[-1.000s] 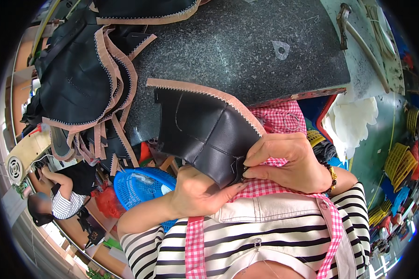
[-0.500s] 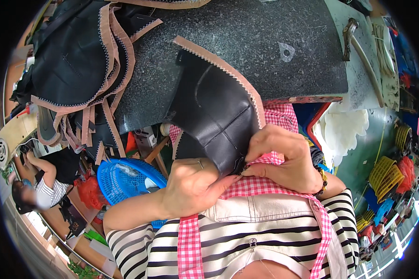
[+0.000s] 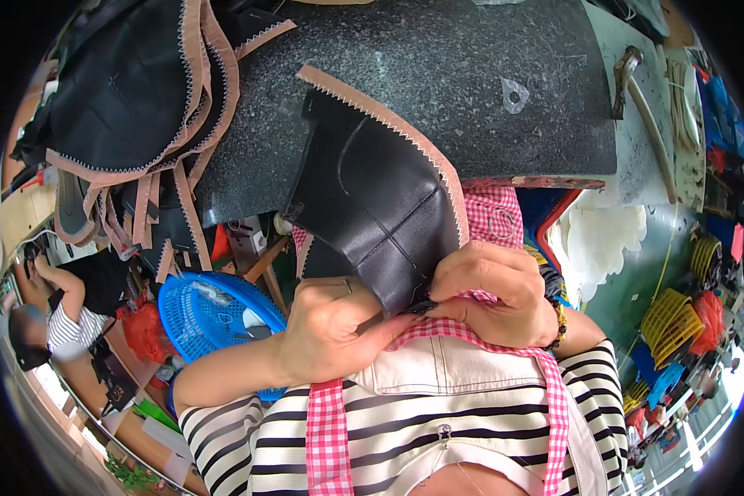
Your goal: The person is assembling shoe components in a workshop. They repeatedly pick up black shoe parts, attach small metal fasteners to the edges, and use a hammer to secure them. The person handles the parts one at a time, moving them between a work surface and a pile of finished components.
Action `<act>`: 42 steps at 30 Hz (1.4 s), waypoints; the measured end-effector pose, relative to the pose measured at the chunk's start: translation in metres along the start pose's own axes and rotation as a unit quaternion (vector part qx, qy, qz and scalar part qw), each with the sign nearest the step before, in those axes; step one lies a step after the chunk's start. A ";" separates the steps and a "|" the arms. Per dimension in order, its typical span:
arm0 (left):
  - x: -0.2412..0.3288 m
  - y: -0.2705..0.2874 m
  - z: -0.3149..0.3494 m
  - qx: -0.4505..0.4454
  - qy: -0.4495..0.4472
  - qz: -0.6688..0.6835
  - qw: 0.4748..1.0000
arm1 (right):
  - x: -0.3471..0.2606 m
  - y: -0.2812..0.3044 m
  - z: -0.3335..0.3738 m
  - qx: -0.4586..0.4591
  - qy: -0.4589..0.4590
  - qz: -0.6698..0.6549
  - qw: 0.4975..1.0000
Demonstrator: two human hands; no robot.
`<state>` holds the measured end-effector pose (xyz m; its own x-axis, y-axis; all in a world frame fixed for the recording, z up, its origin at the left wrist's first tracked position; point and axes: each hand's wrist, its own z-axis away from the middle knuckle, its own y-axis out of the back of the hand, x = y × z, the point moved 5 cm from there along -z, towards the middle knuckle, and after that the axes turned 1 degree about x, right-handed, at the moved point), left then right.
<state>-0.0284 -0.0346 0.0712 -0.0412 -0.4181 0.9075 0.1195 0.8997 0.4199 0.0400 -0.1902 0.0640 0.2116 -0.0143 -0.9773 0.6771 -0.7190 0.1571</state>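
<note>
A black leather piece [image 3: 380, 207], with a tan zigzag-stitched edge and crossing seams, hangs between my two hands in front of my chest. My left hand [image 3: 326, 326] is closed on its lower left side, thumb reaching along the bottom edge. Opposite it, my right hand [image 3: 496, 293] pinches the lower right corner, its fingers curled and close to the left thumb. What lies right between the thumbs is small, dark and partly hidden. The piece's far end stands over the edge of the dark speckled work slab [image 3: 438, 99].
Similar black pieces with tan edges [image 3: 128, 91] are heaped at the slab's left. A hammer [image 3: 636, 107] lies at the right. A blue plastic basket [image 3: 198, 318] stands below left, and a co-worker [image 3: 62, 322] sits beyond it. Yellow baskets [image 3: 670, 326] are far right.
The view has shifted slightly. Both hands keep their grip at the leather piece's lower edge, and the right fingers have curled a little differently. The piece has tilted slightly.
</note>
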 end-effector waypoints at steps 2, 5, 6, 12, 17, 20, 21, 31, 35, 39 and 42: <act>-0.005 -0.002 0.004 -0.003 0.006 0.013 1.000 | 0.000 0.000 0.001 0.001 0.010 0.001 1.000; -0.009 -0.003 0.005 -0.028 0.019 0.025 0.999 | 0.005 0.002 0.009 -0.001 0.066 0.001 0.998; -0.010 -0.004 0.005 -0.028 0.025 0.039 0.999 | 0.005 0.001 0.012 0.007 0.084 0.006 0.996; -0.013 -0.006 0.003 -0.041 0.007 0.070 0.997 | 0.002 -0.001 0.017 0.032 0.145 0.032 0.988; -0.004 -0.007 0.000 -0.063 -0.064 0.016 0.996 | -0.002 0.000 0.014 0.009 0.136 0.052 0.989; -0.003 -0.009 0.001 -0.096 -0.066 -0.032 0.993 | -0.002 0.001 0.011 -0.003 0.108 0.063 0.992; -0.002 -0.009 0.001 -0.086 -0.061 -0.039 0.994 | -0.002 0.002 0.009 -0.008 0.091 0.070 0.993; 0.011 0.010 -0.013 -0.062 -0.038 -0.099 0.992 | -0.017 0.018 -0.025 0.100 0.089 0.144 0.980; 0.016 0.012 -0.032 -0.096 -0.092 -0.157 0.979 | -0.046 0.012 -0.054 -0.005 0.267 0.359 0.894; 0.030 0.037 -0.059 -0.174 0.026 -0.082 0.981 | -0.043 0.028 -0.080 -0.149 0.222 0.327 0.907; 0.018 0.047 -0.063 -0.181 0.066 -0.092 0.977 | -0.025 0.038 -0.078 -0.191 0.125 0.256 0.939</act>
<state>0.0391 -0.0073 0.1065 0.0306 -0.6034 0.7969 0.4665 0.7137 0.5225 0.1152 -0.1632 0.1058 0.7054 -0.0922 -0.7028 0.6345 -0.3598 0.6840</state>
